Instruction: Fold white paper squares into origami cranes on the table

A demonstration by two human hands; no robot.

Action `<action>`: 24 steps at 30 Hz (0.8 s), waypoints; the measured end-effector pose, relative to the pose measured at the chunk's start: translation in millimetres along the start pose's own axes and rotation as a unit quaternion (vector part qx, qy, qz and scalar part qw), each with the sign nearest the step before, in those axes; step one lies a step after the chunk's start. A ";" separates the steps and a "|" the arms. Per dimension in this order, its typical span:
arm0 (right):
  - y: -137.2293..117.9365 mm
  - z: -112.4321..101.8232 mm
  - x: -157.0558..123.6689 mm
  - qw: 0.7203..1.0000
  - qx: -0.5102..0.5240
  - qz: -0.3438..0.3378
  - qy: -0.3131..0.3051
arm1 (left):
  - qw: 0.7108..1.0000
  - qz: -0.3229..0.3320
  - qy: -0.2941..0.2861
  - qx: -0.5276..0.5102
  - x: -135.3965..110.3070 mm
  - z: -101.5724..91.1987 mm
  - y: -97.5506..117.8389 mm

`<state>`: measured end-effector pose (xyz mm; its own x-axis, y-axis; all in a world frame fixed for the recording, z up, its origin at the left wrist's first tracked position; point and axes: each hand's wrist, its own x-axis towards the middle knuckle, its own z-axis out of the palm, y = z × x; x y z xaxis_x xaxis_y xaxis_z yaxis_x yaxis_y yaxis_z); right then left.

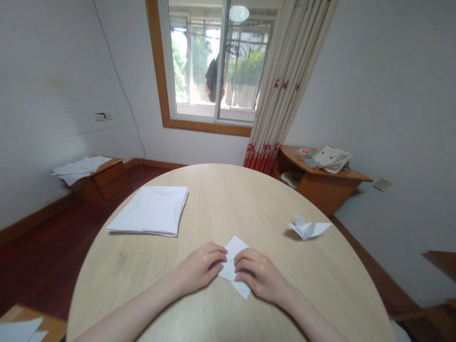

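A small piece of folded white paper (228, 273) lies on the round table in front of me, with a pointed top and a flap sticking out at the lower right. My left hand (203, 267) grips its left edge with curled fingers. From the other side, my right hand (261, 275) presses bent fingertips onto the right part of the paper and covers some of it. Farther right stands a folded paper crane (306, 229), apart from both hands. A stack of white paper sheets (149, 211) rests at the left of the table.
The round wooden table (221, 190) fills the lower view. Behind it are a window (217, 61), a curtain (278, 85) and a corner shelf (320, 183) with a cloth bag. Papers lie on a low cabinet (110, 180) at left. More paper (21, 330) shows at the bottom left.
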<state>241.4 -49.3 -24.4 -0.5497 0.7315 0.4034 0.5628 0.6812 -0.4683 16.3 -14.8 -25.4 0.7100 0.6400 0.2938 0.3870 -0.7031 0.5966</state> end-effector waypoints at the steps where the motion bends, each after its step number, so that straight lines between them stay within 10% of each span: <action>1: 0.2 -0.2 0.0 1.000 0.000 0.000 0.000 | 1.000 -0.001 0.000 0.002 -0.1 0.1 0.3; 24: -9.8 0.7 5.3 0.997 -0.014 0.074 0.001 | 0.995 -0.012 0.040 0.091 2.3 1.9 9.4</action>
<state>232.5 -52.2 -18.3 -0.4576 0.8242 0.3336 0.6548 0.5662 -0.5006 22.7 -20.5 -20.5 0.6529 0.6746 0.3444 0.5085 -0.7274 0.4608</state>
